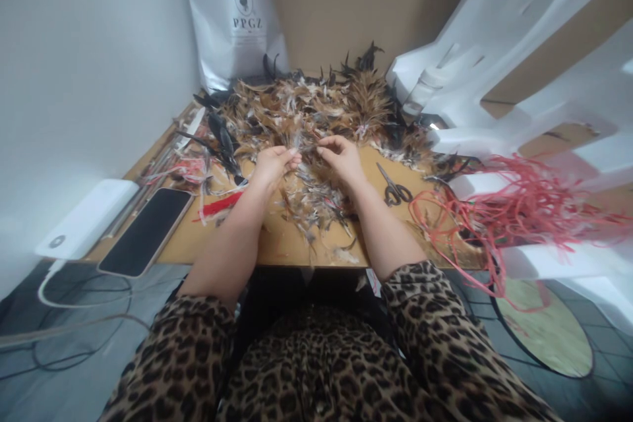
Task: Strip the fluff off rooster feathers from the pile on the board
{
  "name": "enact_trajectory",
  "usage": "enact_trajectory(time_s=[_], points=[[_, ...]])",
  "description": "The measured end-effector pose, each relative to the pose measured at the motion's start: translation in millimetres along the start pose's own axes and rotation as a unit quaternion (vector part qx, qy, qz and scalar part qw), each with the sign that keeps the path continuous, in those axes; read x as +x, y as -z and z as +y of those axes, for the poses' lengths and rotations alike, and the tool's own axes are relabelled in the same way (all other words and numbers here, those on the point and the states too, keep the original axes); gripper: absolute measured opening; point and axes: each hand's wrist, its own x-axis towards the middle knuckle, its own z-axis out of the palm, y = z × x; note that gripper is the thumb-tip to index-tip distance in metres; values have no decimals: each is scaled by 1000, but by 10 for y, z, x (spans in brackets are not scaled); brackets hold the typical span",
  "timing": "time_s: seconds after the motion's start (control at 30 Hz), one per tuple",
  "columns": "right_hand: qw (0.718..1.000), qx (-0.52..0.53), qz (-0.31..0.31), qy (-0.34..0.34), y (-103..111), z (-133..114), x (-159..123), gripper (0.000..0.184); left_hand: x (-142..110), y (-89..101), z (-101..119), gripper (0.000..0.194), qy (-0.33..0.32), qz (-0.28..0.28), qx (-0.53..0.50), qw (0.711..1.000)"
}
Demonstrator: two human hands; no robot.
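Amid feathers (311,105) on tbl (279,247), L hand (275,163) nr R hand (343,158).

Feathers (301,105) look rough and matt, scissors (390,186) metal-bladed, the phone (146,231) smooth and glossy, the bag (237,49) shiny plastic.

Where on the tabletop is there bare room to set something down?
Bare tabletop shows between the phone and left forearm, and nearer than the scissors, between right forearm and red strips. Both patches are small. Feathers crowd the middle and far side.
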Motion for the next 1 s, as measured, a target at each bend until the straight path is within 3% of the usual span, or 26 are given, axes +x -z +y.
enact_trajectory(time_s=[0.1,0.23,0.6,1.0], points=[[999,19,40,-21,-17,-41,-11,28,32,19,11,16,-17,24,-72,997],[998,46,28,-38,-87,-87,-58,28,29,1,1,16,-15,6,-100,995],[993,108,22,-36,-200,-42,-74,24,-122,-123,22,13,12,-60,-6,998],[993,114,-1,-20,-191,-28,-74,24,-104,-68,-25,20,40,-118,43,991]])
